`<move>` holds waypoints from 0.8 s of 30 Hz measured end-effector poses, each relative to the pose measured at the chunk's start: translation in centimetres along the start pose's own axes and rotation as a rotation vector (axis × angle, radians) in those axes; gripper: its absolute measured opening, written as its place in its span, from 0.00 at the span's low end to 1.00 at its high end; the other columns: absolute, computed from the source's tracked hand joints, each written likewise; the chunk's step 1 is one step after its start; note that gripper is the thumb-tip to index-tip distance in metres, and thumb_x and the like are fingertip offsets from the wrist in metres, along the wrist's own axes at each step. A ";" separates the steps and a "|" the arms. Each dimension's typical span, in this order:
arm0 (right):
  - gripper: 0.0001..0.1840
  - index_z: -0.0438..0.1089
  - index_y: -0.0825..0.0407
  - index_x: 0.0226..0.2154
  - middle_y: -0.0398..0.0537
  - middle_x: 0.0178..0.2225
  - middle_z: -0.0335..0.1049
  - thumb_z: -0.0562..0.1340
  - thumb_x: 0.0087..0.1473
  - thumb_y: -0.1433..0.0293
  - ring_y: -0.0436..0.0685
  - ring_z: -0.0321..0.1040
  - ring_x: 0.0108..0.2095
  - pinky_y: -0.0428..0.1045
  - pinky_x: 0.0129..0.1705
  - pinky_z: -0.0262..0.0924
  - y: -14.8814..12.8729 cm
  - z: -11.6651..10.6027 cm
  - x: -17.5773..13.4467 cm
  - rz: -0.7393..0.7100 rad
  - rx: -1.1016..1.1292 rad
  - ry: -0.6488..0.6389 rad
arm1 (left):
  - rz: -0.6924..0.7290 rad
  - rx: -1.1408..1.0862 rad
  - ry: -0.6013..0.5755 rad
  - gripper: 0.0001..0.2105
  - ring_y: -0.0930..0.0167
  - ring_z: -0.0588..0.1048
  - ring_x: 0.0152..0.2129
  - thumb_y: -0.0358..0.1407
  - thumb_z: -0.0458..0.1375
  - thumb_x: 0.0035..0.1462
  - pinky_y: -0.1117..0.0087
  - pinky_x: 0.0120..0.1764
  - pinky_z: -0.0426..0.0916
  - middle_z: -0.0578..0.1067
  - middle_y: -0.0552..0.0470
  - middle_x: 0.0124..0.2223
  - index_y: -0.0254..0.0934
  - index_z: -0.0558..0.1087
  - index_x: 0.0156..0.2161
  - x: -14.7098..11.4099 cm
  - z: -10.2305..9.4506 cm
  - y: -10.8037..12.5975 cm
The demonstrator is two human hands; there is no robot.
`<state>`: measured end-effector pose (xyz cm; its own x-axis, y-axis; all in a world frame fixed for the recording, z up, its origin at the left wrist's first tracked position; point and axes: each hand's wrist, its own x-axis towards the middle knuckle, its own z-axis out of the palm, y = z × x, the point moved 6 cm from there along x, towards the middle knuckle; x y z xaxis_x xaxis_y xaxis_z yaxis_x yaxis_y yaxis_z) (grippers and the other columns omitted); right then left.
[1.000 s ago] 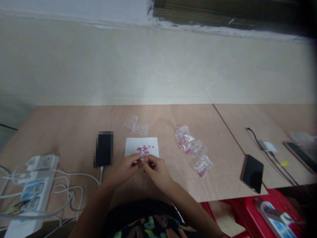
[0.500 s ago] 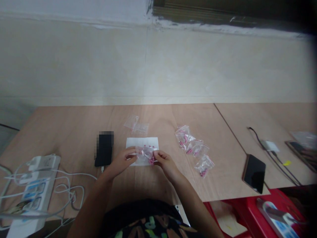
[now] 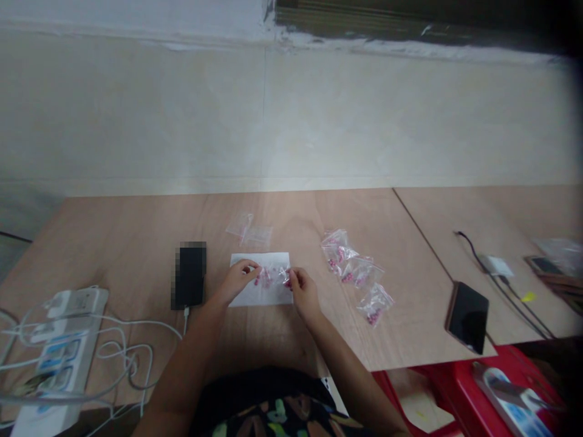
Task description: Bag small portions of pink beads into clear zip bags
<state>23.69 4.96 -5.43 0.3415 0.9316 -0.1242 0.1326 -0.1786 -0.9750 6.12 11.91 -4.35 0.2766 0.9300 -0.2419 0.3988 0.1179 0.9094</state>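
Head view shows the left hand point(image 3: 237, 280) and the right hand point(image 3: 303, 291) each pinching one end of a small clear plastic zip bag with pink beads inside point(image 3: 272, 277), stretched between them just above a white sheet of paper point(image 3: 259, 295) near the middle of the pale wooden worktop point(image 3: 113, 243). That bag looks almost weightless, limp and slick, so it will likely sag and twist if held anywhere but its top corners; pinching the seal strip at both ends, as the fingertips do here, seems the surest hold, and the beads inside would roll and scatter if the mouth tips down. Toward the worktop's far edge lie two empty clear plastic bags point(image 3: 249, 230), and toward its right side a cluster of filled clear bags with pink beads point(image 3: 355, 270). A black phone point(image 3: 190, 276) lies just left of the paper, with a white power strip tangled in white cables point(image 3: 59, 340) at the near left corner. Another dark phone point(image 3: 465, 317) sits at the near right edge. Nothing stands between the hands and the paper.
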 end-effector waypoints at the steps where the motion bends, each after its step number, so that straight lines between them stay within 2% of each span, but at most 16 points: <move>1: 0.13 0.65 0.53 0.30 0.44 0.22 0.64 0.51 0.51 0.62 0.51 0.62 0.23 0.46 0.26 0.58 0.0 0.0 0.1 -0.015 -0.022 0.007 | -0.001 -0.001 0.007 0.08 0.73 0.68 0.23 0.37 0.58 0.43 0.73 0.27 0.61 0.73 0.51 0.27 0.33 0.73 0.27 0.2 0.0 -0.2; 6: 0.14 0.65 0.53 0.30 0.46 0.25 0.66 0.49 0.52 0.62 0.52 0.63 0.25 0.47 0.29 0.58 0.1 0.3 0.6 -0.068 -0.090 0.051 | 0.003 -0.015 0.032 0.06 0.73 0.68 0.23 0.35 0.59 0.40 0.73 0.29 0.61 0.74 0.51 0.28 0.33 0.73 0.26 0.8 -0.1 -1.1; 16: 0.15 0.66 0.54 0.34 0.49 0.29 0.66 0.49 0.53 0.63 0.53 0.61 0.28 0.48 0.32 0.57 -1.0 0.4 0.8 -0.120 -0.158 0.077 | 0.000 -0.052 0.062 0.07 0.74 0.67 0.21 0.36 0.60 0.40 0.74 0.25 0.60 0.74 0.52 0.26 0.34 0.73 0.26 0.9 -0.5 -2.4; 21: 0.16 0.67 0.54 0.34 0.50 0.30 0.67 0.50 0.52 0.62 0.53 0.62 0.29 0.48 0.33 0.57 -1.6 0.4 1.0 -0.149 -0.146 0.095 | 0.017 -0.083 0.052 0.07 0.72 0.70 0.24 0.36 0.61 0.40 0.74 0.27 0.61 0.74 0.50 0.27 0.33 0.73 0.25 1.0 -0.5 -2.6; 24: 0.15 0.68 0.54 0.33 0.50 0.30 0.67 0.50 0.52 0.63 0.53 0.62 0.30 0.48 0.33 0.57 -1.9 0.5 1.1 -0.171 -0.166 0.102 | 0.016 -0.101 0.042 0.07 0.72 0.70 0.24 0.36 0.61 0.39 0.75 0.25 0.62 0.73 0.50 0.27 0.33 0.73 0.24 0.9 -0.5 -2.8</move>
<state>23.33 6.47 -3.82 0.3917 0.9177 0.0668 0.3445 -0.0789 -0.9355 4.84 12.60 -6.98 0.2443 0.9456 -0.2147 0.3043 0.1354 0.9429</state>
